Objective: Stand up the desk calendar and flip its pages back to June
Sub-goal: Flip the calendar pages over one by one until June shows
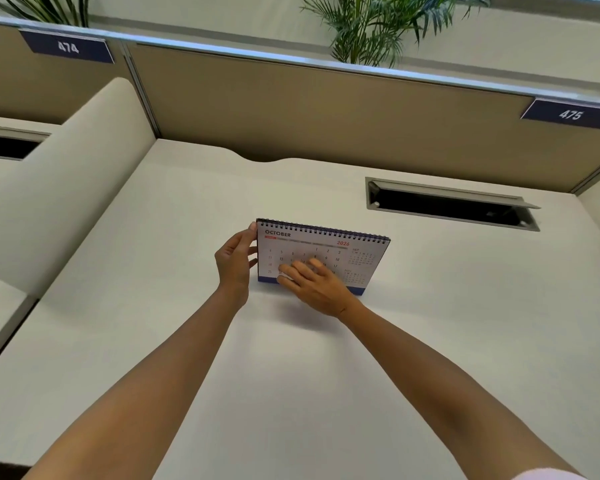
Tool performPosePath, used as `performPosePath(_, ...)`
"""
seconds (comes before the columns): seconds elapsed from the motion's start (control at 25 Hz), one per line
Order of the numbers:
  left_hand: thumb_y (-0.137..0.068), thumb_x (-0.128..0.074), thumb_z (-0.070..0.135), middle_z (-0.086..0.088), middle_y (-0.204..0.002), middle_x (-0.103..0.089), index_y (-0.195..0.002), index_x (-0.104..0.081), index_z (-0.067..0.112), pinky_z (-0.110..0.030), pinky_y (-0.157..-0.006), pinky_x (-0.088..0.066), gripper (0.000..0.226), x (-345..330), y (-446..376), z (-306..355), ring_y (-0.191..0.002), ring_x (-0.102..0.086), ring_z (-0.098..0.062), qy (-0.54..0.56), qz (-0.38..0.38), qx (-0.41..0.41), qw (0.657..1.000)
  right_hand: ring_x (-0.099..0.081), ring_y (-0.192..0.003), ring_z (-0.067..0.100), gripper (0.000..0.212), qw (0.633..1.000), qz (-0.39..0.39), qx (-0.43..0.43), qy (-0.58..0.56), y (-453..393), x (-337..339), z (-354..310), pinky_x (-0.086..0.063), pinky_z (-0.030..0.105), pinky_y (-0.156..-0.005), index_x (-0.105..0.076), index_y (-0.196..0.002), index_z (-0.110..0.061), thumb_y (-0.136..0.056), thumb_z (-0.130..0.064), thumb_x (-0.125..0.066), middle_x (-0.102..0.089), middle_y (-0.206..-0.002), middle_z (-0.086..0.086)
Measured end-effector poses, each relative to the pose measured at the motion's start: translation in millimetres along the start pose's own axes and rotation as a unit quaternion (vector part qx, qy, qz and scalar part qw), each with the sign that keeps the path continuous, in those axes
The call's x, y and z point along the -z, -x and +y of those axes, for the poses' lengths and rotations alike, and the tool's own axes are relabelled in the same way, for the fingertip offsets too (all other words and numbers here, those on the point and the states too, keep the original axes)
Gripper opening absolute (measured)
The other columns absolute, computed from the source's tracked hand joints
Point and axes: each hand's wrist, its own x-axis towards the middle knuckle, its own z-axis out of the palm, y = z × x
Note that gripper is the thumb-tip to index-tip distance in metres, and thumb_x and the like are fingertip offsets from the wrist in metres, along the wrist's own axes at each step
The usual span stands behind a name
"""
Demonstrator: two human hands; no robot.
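Nearest the camera, two bare forearms reach forward over a wide, bare stretch of the pale desk point(153, 341), with open room on both sides of them and between them.

The right hand point(314, 284) lies flat against the lower front of the calendar point(326, 252), fingers spread and straight, not curled around anything; its fingertips point(284, 270) cover part of the date grid. The left hand point(234, 259) is loosely open at the calendar's left edge, thumb touching near the upper corner and fingers meeting the edge lower down; whether it pinches the pages or only steadies them cannot be told.

The calendar stands on the desk just beyond both hands, upright and leaning back slightly. A dark spiral binding runs along its top edge, a blue band along its base. The facing page reads OCTOBER, with 2026 in red and small side months at right. Right of the right hand the desk is bare up to the calendar's far corner.

Farther out, beyond and right of the right hand, a dark cable slot point(451, 204) with a raised flap cuts into the desk. A curved divider point(66, 188) rises left of the left hand. Behind everything stands a tan partition point(309, 109) with signs 474 point(68, 47) and 475 point(570, 114), and plants point(371, 26) beyond it.
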Motion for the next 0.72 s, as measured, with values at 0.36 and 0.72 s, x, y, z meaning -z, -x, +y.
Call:
performPosePath(0.36,-0.093,-0.069,0.039,0.009,-0.088,-0.078,-0.085,-0.078,0.025,-0.030,-0.070,-0.055,0.018,0.6,-1.0,-2.1,-0.077,-0.067,-0.013,0.001,0.005,0.003,1.000,-0.065,-0.104,0.022,0.017,0.997,0.017,-0.024,-0.068,3.3,20.9,3.4,-0.039,0.036,-0.098,-0.062,-0.109,-0.018,-0.093,-0.019,-0.060,-0.069,-0.117,0.002)
performPosePath(0.72,-0.092,-0.071,0.039,0.010,-0.083,-0.077,-0.080,-0.078,0.027,-0.024,-0.058,-0.053,0.018,-0.6,-2.3,-0.3,-0.071,-0.067,-0.011,0.014,0.005,0.019,1.000,-0.069,-0.071,0.017,0.010,0.972,0.121,-0.117,-0.166,7.5,77.3,-23.2,-0.054,0.033,-0.089,-0.069,-0.082,-0.008,-0.086,0.001,-0.070,-0.072,-0.076,0.001)
